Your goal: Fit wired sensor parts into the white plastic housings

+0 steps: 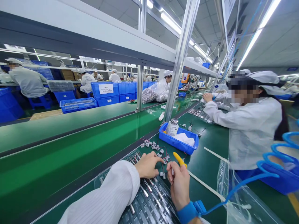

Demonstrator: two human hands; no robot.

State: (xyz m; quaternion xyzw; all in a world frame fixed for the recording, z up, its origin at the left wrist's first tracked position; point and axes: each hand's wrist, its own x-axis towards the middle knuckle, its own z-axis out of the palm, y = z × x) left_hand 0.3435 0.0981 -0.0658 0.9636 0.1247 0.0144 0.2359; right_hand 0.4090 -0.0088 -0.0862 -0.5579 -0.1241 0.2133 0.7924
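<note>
- Pictured at green bench [203, 168], w/ white sleeve [100, 199] across lower L.
- Reaching over far part of tray [137, 217] w/ L hand [148, 165], w/ fingers bent and parted, free of any visible hold; tips at or just by wired pcs [153, 146], can't tell if touching.
- Raised just R of it w/ R hand [180, 183], near tray's R edge, w/ fingers curled in; can't tell if gripping anything.
- Topped w/ yellow cover [179, 159] at one R finger; banded w/ blue strap [188, 213] at R wrist, tied to coiled blue cord [238, 189].
- Scattered on bench beyond tray: wired pcs, small, white, w/ red leads.
- Laid in rows in tray, under and below L hand: slim silver pcs [144, 191].
- Set on bench past wired pcs: blue bin [178, 143], holding bottle [173, 127], upright, and white cloth [185, 139].
- Stretched along bench to R: pale strip [206, 185], near clear bag [243, 199].
- Seated at far R, in white coat and cap: co-worker [254, 121], w/ both hands over bench.
</note>
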